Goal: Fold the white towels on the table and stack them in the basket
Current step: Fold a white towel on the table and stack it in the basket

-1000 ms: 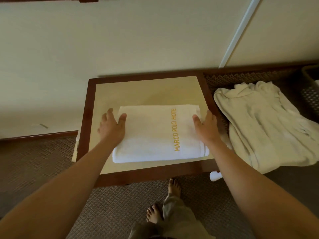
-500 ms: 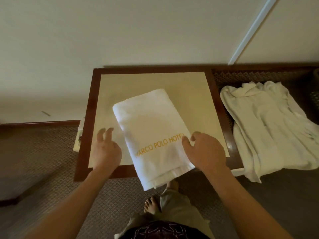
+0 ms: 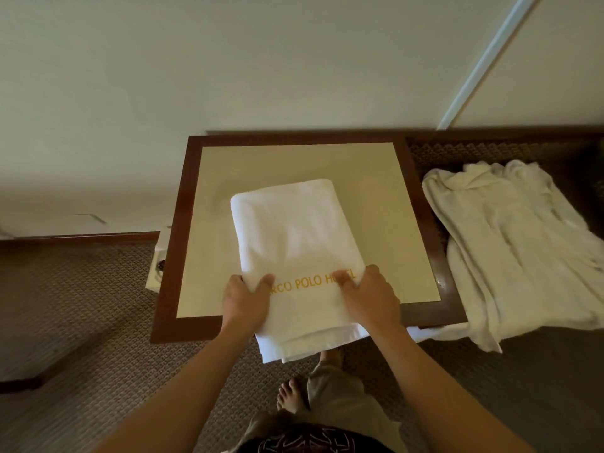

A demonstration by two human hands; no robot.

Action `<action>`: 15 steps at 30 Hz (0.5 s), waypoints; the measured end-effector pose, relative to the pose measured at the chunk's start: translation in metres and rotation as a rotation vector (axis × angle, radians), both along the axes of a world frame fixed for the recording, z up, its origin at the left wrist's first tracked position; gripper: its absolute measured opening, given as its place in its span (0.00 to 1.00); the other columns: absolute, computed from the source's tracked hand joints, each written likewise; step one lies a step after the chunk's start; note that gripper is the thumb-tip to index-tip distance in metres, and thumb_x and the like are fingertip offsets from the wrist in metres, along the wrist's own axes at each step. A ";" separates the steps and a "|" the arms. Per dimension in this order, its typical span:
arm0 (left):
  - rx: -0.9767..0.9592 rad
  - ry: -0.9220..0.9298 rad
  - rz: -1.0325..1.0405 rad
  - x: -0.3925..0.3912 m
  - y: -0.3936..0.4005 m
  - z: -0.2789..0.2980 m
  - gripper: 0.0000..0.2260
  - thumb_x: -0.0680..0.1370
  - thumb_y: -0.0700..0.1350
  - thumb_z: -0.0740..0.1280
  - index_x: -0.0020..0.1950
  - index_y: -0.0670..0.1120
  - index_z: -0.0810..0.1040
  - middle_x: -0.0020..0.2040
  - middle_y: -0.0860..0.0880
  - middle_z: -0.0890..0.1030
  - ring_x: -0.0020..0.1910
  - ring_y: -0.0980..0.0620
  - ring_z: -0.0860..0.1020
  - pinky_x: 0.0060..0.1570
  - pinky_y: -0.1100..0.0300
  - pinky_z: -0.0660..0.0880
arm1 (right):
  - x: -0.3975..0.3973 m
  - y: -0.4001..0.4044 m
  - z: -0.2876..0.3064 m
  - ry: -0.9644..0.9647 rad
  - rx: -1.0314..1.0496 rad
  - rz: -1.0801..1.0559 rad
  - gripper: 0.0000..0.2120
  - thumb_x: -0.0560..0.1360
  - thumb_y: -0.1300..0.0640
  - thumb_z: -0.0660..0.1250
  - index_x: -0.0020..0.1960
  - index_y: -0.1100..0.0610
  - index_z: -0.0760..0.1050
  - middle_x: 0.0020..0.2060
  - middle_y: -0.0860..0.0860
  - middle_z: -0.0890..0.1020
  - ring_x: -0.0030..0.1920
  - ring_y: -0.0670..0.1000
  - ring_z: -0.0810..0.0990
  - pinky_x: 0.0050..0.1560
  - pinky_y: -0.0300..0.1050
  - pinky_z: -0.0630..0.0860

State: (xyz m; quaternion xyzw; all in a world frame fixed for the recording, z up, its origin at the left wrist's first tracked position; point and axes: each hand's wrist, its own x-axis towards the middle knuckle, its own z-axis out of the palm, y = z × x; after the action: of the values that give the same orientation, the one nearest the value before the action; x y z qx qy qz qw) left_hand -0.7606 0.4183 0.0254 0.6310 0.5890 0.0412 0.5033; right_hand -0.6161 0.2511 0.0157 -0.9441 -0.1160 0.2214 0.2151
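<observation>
Left hand (image 3: 245, 300) and right hand (image 3: 369, 297) grip the folded towel (image 3: 294, 237) at its near end — thumbs on top; that end overhangs the table (image 3: 183, 256) edge.

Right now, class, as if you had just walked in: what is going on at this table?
A person is folding a white towel on a small wood-framed table. The left hand and right hand each grip its near end, which overhangs the table's front edge. The towel is already folded into a long strip with gold lettering facing up. A rumpled white robe-like cloth lies to the right of the table. No basket is in view.
</observation>
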 end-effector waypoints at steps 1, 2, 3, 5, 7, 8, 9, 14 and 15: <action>0.043 0.027 -0.016 -0.001 -0.003 0.001 0.22 0.79 0.59 0.69 0.62 0.44 0.70 0.56 0.49 0.75 0.53 0.46 0.77 0.49 0.49 0.77 | -0.001 -0.001 -0.002 0.029 -0.015 0.001 0.31 0.76 0.27 0.58 0.56 0.55 0.67 0.52 0.53 0.79 0.52 0.59 0.80 0.51 0.59 0.80; 0.093 0.052 -0.031 -0.001 -0.007 0.000 0.23 0.80 0.57 0.68 0.66 0.44 0.68 0.59 0.49 0.72 0.55 0.45 0.75 0.52 0.48 0.76 | -0.002 -0.001 -0.002 0.025 -0.036 0.012 0.31 0.77 0.28 0.59 0.59 0.56 0.67 0.55 0.55 0.78 0.55 0.60 0.79 0.54 0.59 0.79; 0.178 0.072 -0.058 0.000 -0.011 0.000 0.24 0.80 0.55 0.67 0.70 0.44 0.65 0.63 0.48 0.70 0.57 0.43 0.74 0.56 0.45 0.75 | -0.002 0.001 -0.001 -0.029 -0.067 0.034 0.31 0.78 0.30 0.60 0.63 0.56 0.66 0.60 0.56 0.76 0.60 0.61 0.76 0.58 0.60 0.77; 0.457 0.072 -0.177 0.002 -0.017 0.003 0.27 0.78 0.48 0.66 0.75 0.47 0.60 0.74 0.45 0.63 0.69 0.39 0.68 0.66 0.40 0.70 | -0.005 0.009 0.006 -0.226 -0.066 0.122 0.32 0.80 0.36 0.61 0.74 0.55 0.59 0.74 0.59 0.64 0.73 0.63 0.66 0.68 0.65 0.68; 0.717 0.025 -0.424 0.010 -0.015 0.004 0.30 0.79 0.48 0.64 0.79 0.50 0.57 0.82 0.45 0.53 0.79 0.41 0.56 0.76 0.40 0.57 | -0.006 0.020 0.011 -0.362 -0.002 0.333 0.34 0.82 0.38 0.56 0.82 0.49 0.49 0.83 0.54 0.48 0.82 0.60 0.49 0.76 0.67 0.53; 0.779 0.033 -0.588 0.015 -0.011 0.001 0.30 0.81 0.52 0.60 0.82 0.51 0.54 0.84 0.47 0.49 0.82 0.44 0.49 0.78 0.40 0.51 | -0.007 0.024 0.009 -0.380 -0.006 0.461 0.34 0.82 0.37 0.52 0.83 0.47 0.46 0.83 0.51 0.43 0.82 0.57 0.42 0.77 0.67 0.46; 0.792 0.077 -0.748 0.019 -0.006 -0.004 0.30 0.83 0.56 0.54 0.84 0.53 0.49 0.84 0.49 0.44 0.83 0.47 0.42 0.80 0.40 0.45 | -0.007 0.027 0.006 -0.373 -0.038 0.562 0.33 0.83 0.35 0.47 0.84 0.45 0.43 0.83 0.49 0.39 0.82 0.56 0.38 0.77 0.69 0.42; 0.596 0.445 -0.837 0.019 0.018 -0.027 0.37 0.80 0.71 0.39 0.80 0.51 0.29 0.80 0.52 0.27 0.80 0.46 0.30 0.73 0.36 0.29 | 0.016 0.011 -0.008 -0.088 -0.243 0.365 0.37 0.80 0.29 0.36 0.82 0.46 0.31 0.81 0.45 0.32 0.80 0.58 0.32 0.76 0.72 0.37; 0.533 0.483 -0.713 0.019 0.021 -0.023 0.38 0.81 0.69 0.40 0.81 0.49 0.30 0.81 0.49 0.28 0.81 0.42 0.32 0.74 0.34 0.29 | 0.021 0.007 -0.006 -0.025 -0.247 0.245 0.38 0.80 0.30 0.37 0.82 0.48 0.32 0.81 0.47 0.33 0.81 0.60 0.33 0.76 0.73 0.37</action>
State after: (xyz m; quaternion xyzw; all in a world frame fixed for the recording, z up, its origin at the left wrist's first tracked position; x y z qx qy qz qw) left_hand -0.7418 0.4396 0.0021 0.8908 0.4056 -0.1316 0.1568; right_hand -0.5950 0.2581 0.0097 -0.9448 -0.2049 0.2467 0.0674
